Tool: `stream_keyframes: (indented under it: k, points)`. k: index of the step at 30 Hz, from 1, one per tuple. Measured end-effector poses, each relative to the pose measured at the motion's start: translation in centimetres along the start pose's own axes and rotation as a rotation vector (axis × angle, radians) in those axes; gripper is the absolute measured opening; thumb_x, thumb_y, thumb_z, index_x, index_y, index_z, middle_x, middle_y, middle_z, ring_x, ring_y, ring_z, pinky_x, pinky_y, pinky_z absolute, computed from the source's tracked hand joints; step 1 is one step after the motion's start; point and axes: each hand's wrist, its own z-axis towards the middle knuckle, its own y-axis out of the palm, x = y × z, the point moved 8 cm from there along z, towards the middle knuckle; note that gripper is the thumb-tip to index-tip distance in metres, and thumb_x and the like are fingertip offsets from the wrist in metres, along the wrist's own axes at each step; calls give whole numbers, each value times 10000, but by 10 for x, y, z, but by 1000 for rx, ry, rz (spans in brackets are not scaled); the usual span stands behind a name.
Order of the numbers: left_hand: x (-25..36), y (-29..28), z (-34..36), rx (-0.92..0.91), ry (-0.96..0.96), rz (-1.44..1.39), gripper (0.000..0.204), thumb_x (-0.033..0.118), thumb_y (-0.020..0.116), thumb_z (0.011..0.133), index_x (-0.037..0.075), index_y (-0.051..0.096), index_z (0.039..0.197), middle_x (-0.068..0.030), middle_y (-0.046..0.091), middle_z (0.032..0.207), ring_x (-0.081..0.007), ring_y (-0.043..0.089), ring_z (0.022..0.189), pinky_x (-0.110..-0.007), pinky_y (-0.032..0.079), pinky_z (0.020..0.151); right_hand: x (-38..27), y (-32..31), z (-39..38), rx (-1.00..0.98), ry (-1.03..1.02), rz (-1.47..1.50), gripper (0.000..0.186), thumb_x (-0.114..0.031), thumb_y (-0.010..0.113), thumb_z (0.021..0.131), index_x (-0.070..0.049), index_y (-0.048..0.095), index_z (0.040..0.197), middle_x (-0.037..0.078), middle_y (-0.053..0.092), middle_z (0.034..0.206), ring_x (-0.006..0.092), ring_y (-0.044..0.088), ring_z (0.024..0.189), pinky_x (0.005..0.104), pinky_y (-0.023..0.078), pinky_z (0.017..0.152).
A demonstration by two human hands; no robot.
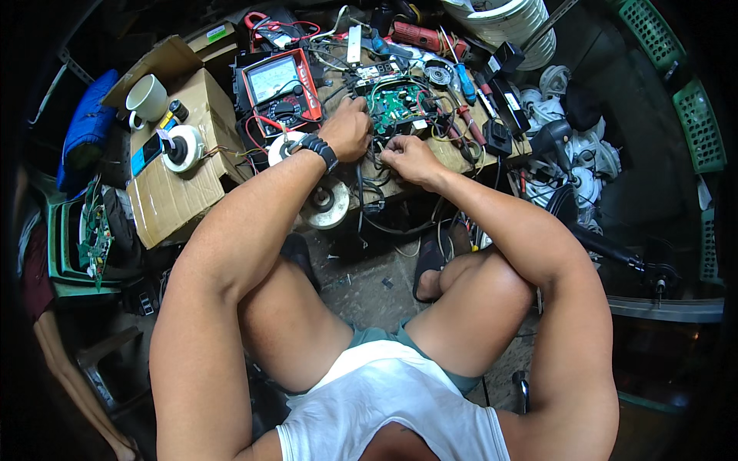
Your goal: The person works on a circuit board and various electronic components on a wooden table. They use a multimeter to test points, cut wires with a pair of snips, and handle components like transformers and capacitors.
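My left hand (347,127), a watch on its wrist, has curled fingers at the left side of a green circuit board (396,104); what they hold is hidden. My right hand (407,160) is closed on a thin dark cable (369,173) below the board. Left of my left hand lies a red-framed analog multimeter (269,81) with red leads. Two white round parts (323,211) with dark centres sit under and beside my left forearm. A small display board (378,71) is behind the green board, and red-handled tools (469,123) with tangled wires lie to the right.
At left are a cardboard box (165,211), a white mug (146,96), a blue padded item (84,131) and green crates (61,253). White buckets (523,34), plastic parts (580,161) and green baskets (696,131) stand right. Another person's leg (65,369) shows at far left.
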Motion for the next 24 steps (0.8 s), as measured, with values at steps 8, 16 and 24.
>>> stream_keyframes:
  k: [8,16,24]
  points:
    - [-3,-4,2,-141,47,-15,179,86,802,792,87,808,971,-166,598,1154,-391,546,1184,-483,475,1040,-27,7,-3,-98,-112,-314,330,-349,728,894,-43,768,1009,245,765,1009,436,738,1003,511,569,901]
    - [3,-5,0,-101,112,50,131,73,788,755,74,751,881,-174,583,1108,-399,564,1138,-489,487,984,-45,-1,-27,158,-356,-441,383,-302,716,937,-32,743,1208,257,725,1118,454,696,1071,523,563,948]
    - [0,-10,-6,-97,81,107,140,85,704,838,55,777,955,-171,590,1193,-392,580,1181,-484,541,990,-50,-1,-36,204,-369,-354,274,-242,699,948,-55,652,1142,236,692,1059,471,685,1007,566,552,883]
